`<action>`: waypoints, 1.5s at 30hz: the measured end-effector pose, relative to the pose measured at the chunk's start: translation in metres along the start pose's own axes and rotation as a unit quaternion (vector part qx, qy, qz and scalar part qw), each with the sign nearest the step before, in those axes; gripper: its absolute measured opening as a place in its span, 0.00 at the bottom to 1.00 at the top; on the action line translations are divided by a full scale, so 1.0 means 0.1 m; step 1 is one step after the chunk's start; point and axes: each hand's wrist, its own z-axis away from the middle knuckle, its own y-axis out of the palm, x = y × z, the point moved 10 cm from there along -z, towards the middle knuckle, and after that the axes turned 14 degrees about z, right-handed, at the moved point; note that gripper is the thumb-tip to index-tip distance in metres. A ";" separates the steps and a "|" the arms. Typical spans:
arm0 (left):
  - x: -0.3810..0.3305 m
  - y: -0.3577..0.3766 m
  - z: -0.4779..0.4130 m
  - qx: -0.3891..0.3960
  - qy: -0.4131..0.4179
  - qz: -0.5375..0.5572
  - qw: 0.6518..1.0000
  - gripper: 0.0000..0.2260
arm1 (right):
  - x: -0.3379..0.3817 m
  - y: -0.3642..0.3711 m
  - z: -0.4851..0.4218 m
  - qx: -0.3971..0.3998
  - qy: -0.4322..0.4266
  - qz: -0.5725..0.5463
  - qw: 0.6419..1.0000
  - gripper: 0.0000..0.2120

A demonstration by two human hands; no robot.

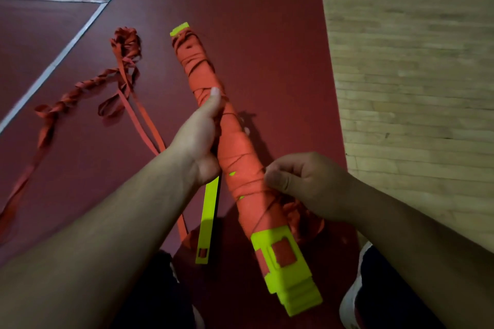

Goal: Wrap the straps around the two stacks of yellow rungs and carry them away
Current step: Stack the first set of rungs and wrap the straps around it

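Head view: strap-wrapped stack of yellow rungs held slanting over the red mat, near its right edge.
Around its middle the left hand clasps; the right hand pinches the strap low down. The bundle looks stiff, light and grippy, so a mid-length hold should serve.

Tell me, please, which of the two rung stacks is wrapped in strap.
The thick stack gripped by the left hand, wound in orange strap almost end to end. The thin stack below that hand is bare yellow.
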 end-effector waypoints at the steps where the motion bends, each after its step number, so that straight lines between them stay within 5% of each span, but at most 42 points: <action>1: 0.03 0.01 0.02 -0.002 -0.005 -0.011 1.000 0.22 | -0.02 0.03 0.00 0.001 0.007 -0.001 1.000 0.16; 8: -0.01 0.16 0.09 0.052 0.010 0.082 0.995 0.19 | 0.12 0.40 0.21 0.183 0.079 -0.235 0.951 0.27; 10: -0.06 0.16 0.07 0.053 0.030 0.072 0.996 0.18 | 0.08 0.32 0.14 0.134 0.065 -0.168 0.974 0.24; 12: -0.08 0.12 0.05 0.029 0.057 0.004 0.998 0.17 | -0.02 0.15 0.08 0.050 0.064 0.013 0.997 0.26; 15: 0.09 0.06 0.08 -0.001 0.044 -0.071 0.996 0.19 | -0.14 0.10 0.06 0.009 0.086 0.151 0.985 0.31; 19: 0.17 -0.05 0.13 -0.035 0.084 -0.055 0.994 0.08 | -0.11 0.23 0.10 0.036 0.065 0.130 0.989 0.18; 26: 0.01 0.07 0.17 0.005 0.056 -0.024 0.998 0.09 | -0.19 0.22 0.04 0.045 0.071 -0.012 0.996 0.34; 33: -0.03 0.15 0.13 0.059 -0.010 0.060 0.996 0.09 | 0.00 0.17 0.08 0.082 0.048 -0.144 0.985 0.31; 38: -0.02 0.13 0.14 0.063 -0.019 0.151 0.986 0.13 | -0.04 0.27 0.14 0.130 0.044 -0.135 0.981 0.58; 43: 0.00 0.05 0.08 0.034 -0.002 0.066 0.997 0.15 | 0.13 0.31 0.16 0.145 0.032 -0.214 0.966 0.27; 45: -0.06 -0.04 0.01 -0.002 0.019 -0.046 0.999 0.18 | 0.05 0.25 0.12 0.109 0.045 -0.106 0.987 0.19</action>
